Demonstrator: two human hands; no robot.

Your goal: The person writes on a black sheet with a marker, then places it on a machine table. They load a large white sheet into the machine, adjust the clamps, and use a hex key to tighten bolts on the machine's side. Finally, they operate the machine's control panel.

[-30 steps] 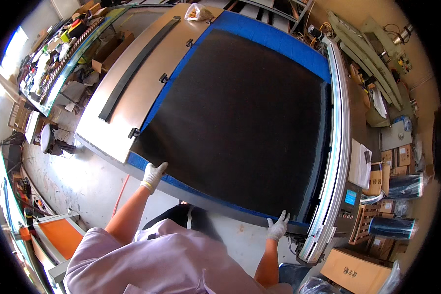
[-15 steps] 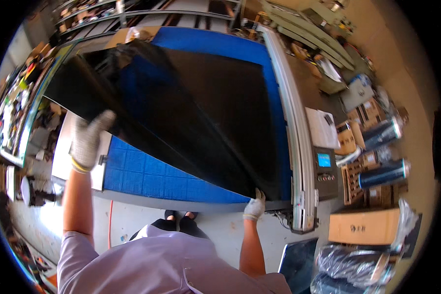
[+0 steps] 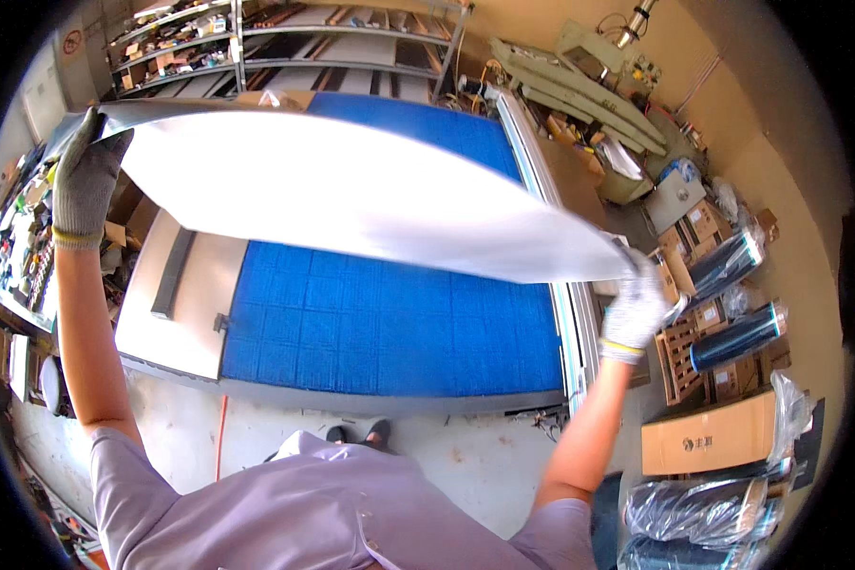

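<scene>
A large flexible sheet [image 3: 351,190] hangs lifted over the blue table bed [image 3: 399,328], its bright white side turned toward me. My left hand [image 3: 82,190], in a grey knit glove, is raised at the far left and closed on one corner of the sheet. At the other end, my right hand [image 3: 634,306], gloved too, grips the sheet's right corner above the metal rail. Motion blurs the right fingers somewhat. The far part of the sheet is hidden behind its raised near part; a dark bit shows beyond my left hand.
A pale side board [image 3: 185,294] with a dark bar [image 3: 173,274] adjoins the bed at left. Along the right runs the metal rail [image 3: 532,161]. Wrapped rolls [image 3: 739,347] and a cardboard box [image 3: 708,434] stand at right. Shelving [image 3: 342,47] lines the back.
The sheet lay mostly on the bed, black side up; now its near edge is raised, showing white. Both hands have moved up and outward, the left now closed on a corner.
</scene>
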